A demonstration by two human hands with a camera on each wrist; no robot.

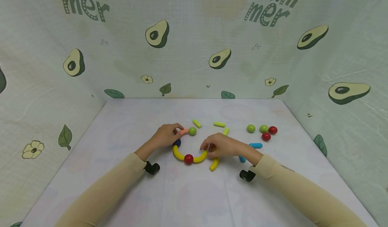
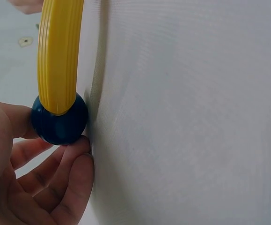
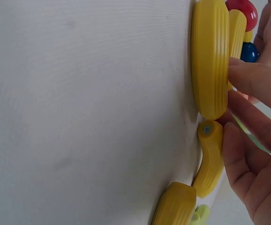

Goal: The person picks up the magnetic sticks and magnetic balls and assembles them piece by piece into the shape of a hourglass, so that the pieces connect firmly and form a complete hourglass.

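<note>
My left hand (image 1: pixel 166 135) pinches a dark blue ball (image 2: pixel 59 119) between thumb and fingers, at the left of a toy chain. A short pink rod (image 1: pixel 183 132) starts by its fingertips and meets a green ball (image 1: pixel 192 131). From the blue ball, a curved yellow rod (image 2: pixel 60 51) leads to a red ball (image 1: pixel 188 159), then another curved yellow rod (image 1: pixel 199 158). My right hand (image 1: pixel 222 144) grips that second rod near its free end; its fingers partly hide it. Loose yellow rods (image 1: pixel 214 165) lie beside and under the right hand.
Yellow-green rods (image 1: pixel 219 124) lie beyond the hands. Blue rods (image 1: pixel 256 145) lie near the right wrist. Farther right are loose green balls (image 1: pixel 251 128) and red balls (image 1: pixel 273 130). A printed cloth wall (image 1: pixel 188 58) rises behind the white table (image 1: pixel 182 200).
</note>
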